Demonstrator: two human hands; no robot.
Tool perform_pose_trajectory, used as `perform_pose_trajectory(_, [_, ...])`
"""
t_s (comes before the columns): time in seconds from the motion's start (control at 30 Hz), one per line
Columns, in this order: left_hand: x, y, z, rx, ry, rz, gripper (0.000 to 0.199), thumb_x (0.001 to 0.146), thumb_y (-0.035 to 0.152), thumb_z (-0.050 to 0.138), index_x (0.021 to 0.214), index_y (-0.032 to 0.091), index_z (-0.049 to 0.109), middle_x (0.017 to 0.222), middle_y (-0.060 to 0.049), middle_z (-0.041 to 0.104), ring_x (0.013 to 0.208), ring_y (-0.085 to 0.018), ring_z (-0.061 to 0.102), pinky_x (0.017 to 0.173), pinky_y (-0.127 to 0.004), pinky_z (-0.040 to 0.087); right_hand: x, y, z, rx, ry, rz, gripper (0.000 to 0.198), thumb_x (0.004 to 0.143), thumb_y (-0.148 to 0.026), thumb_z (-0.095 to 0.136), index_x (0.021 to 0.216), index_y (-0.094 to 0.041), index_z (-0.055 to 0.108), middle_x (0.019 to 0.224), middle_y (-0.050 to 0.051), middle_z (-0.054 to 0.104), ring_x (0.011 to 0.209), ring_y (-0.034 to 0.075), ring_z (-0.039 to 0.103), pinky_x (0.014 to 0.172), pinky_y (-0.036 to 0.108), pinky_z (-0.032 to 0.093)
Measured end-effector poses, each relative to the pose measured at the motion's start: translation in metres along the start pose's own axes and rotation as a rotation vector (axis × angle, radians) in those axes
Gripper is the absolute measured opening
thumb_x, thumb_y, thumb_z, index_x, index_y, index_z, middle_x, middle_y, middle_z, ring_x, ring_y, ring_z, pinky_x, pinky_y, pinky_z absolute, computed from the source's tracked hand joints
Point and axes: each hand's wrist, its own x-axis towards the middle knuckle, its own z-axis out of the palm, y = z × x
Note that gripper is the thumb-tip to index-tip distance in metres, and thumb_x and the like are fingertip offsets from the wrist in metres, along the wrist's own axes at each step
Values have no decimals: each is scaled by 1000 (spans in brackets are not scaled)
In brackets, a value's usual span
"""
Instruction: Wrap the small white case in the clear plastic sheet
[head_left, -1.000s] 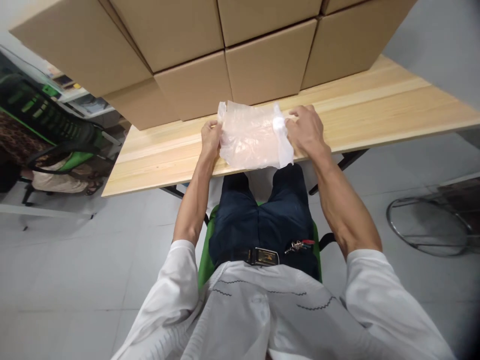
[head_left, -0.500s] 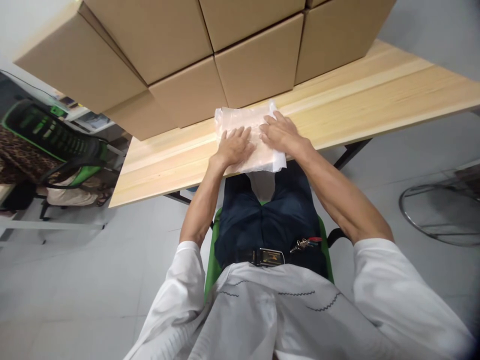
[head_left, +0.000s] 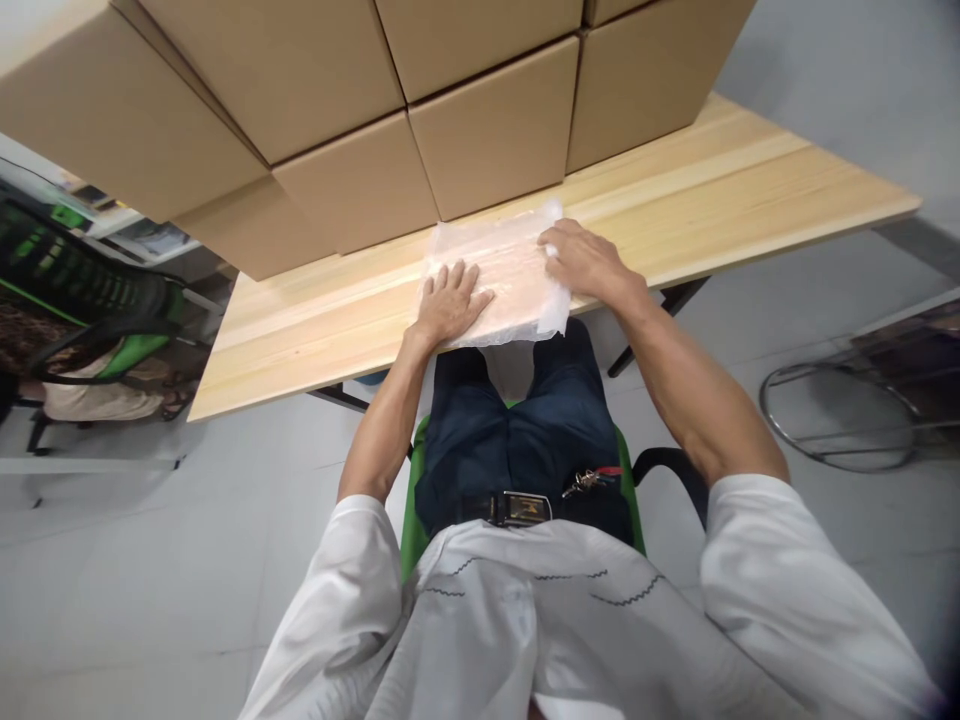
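Note:
A flat, pale pink item in clear, crinkled plastic wrapping (head_left: 514, 290) lies near the front edge of the wooden table, its near side reaching the edge. My left hand (head_left: 452, 303) rests flat on its left part, fingers spread. At the right side, my right hand (head_left: 583, 262) has its fingers curled and closed on the wrapping's edge, where a bit of whitish plastic shows by the fingertips. What exactly the wrapping encloses cannot be made out.
Large cardboard boxes (head_left: 495, 125) stand stacked along the back of the wooden table (head_left: 750, 190). At the left are a black and green chair (head_left: 105, 290) and part of a seated person. A round metal stool frame (head_left: 832, 415) stands on the right floor.
My right hand has gone from lying flat on the wrapping to curled fingers at its right edge. My left hand has slid left across it. The view has shifted slightly.

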Motion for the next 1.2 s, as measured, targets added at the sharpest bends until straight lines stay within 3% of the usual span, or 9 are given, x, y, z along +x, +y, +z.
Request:
perform_pose_trajectory(0.27, [1, -2, 1, -8, 6, 10, 86, 133, 68, 36, 210, 29, 39, 222, -8, 25, 208, -44, 21, 168, -68, 20, -11, 33, -11, 78, 81, 126, 60, 115, -38, 70, 173, -26, 76, 177, 22, 76, 167, 56, 71, 140, 83, 59])
perform_pose_trajectory(0.5, [2, -2, 0, -23, 1, 6, 88, 132, 68, 33, 210, 26, 38, 223, -10, 23, 208, -44, 20, 168, -69, 19, -19, 59, -17, 129, 62, 82, 88, 104, -38, 78, 190, -20, 66, 196, 20, 66, 185, 52, 58, 157, 77, 47])
perform_pose_trajectory(0.73, [6, -3, -1, -22, 6, -23, 91, 132, 71, 31, 211, 27, 36, 223, -9, 22, 209, -43, 18, 169, -67, 19, -29, 65, -23, 169, 158, 43, 96, 104, -45, 77, 197, -28, 61, 207, 12, 56, 196, 52, 44, 164, 81, 33])
perform_pose_trajectory(0.87, [7, -4, 1, -30, 10, -30, 92, 131, 72, 30, 211, 27, 35, 223, -9, 21, 209, -44, 19, 168, -70, 19, -33, 57, -21, 136, 190, -84, 87, 108, -58, 79, 192, -40, 67, 208, 4, 55, 196, 54, 42, 163, 85, 30])
perform_pose_trajectory(1.0, [7, -5, 2, -37, 19, -30, 93, 131, 72, 29, 212, 26, 34, 223, -10, 21, 209, -44, 19, 168, -69, 18, -40, 47, -15, 87, 130, -218, 63, 111, -66, 79, 170, -44, 86, 201, -1, 65, 197, 54, 41, 161, 86, 32])
perform_pose_trajectory(1.2, [6, -7, 3, -61, 39, -28, 91, 130, 73, 34, 211, 30, 37, 222, -9, 25, 208, -43, 21, 168, -69, 19, -60, 22, -28, 105, 112, -108, 41, 117, -61, 70, 138, -38, 95, 179, 6, 84, 196, 49, 44, 157, 88, 35])
